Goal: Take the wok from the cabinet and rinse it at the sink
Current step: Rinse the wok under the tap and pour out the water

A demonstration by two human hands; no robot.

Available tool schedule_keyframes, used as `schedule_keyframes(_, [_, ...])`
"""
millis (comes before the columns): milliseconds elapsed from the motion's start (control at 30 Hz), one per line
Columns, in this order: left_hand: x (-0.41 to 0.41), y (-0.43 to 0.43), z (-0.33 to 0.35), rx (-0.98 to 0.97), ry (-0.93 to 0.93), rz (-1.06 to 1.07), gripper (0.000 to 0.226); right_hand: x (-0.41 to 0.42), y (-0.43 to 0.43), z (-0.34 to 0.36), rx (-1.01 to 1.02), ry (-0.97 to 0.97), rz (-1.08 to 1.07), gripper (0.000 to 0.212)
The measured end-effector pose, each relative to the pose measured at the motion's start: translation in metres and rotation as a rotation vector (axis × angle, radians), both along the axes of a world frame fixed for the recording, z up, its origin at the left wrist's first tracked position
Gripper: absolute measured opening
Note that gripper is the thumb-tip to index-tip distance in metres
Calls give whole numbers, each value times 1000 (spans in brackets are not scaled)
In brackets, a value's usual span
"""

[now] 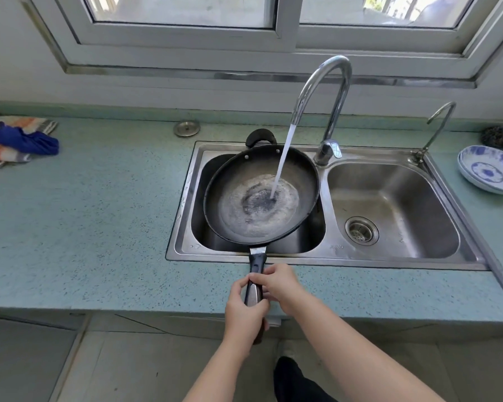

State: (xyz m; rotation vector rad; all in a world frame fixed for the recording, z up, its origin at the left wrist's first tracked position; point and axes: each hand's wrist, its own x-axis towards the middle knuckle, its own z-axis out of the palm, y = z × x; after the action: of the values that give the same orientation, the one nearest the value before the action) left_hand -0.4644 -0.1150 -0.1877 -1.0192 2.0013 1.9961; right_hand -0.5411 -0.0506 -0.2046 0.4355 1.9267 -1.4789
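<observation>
Wok (262, 198) sits tilted in the left basin (198, 216) of the steel sink (331, 258), its rim above the basin edge at 12 o'clock. Dark inside, with a shallow pool of frothing water at the bottom.

The small loop handle (261, 136) is at the wok's 12 o'clock. The long handle (257, 266) runs out at 6 o'clock, across the sink's front rim and over the counter (99, 213).

Left hand (244, 311): fingers wrapped round the lower part of the long handle, clenched on it. Right hand (279, 284): just above the left and touching it, fingers curled over the handle from the 3 o'clock side, also grasping it.

The tall tap (323, 91) rises from the divider between the basins, at the wok's 1 o'clock. Its water stream (283, 158) falls slantwise into the wok, landing just right of centre.

The right basin (389, 192) shows its drain strainer (361, 230). A small tap (439, 126) stands at that basin's 1 o'clock corner.

On the counter, seen from the sink: stacked blue-and-white plates (488, 172) at 3 o'clock, a dark scrubber (498, 136) behind them, a round metal cap (187, 128) at 11 o'clock, and a blue cloth (26, 140) on a striped towel (0, 158) at far 9 o'clock.
</observation>
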Motion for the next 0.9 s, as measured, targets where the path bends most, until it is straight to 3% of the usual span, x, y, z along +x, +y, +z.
schedule_keyframes(233, [8,-7,-6,116,0,18,42,2,-1,5,29,27,20,31])
schedule_keyframes(533, [6,6,-4,62,17,17,47,5,6,-4,39,36,16,32])
schedule_keyframes(667, [5,13,-4,66,1,-3,51,7,9,-6,-18,-17,-35,10])
schedule_keyframes(900, [4,10,3,-27,-9,-39,48,7,6,-4,-138,-77,-120,6])
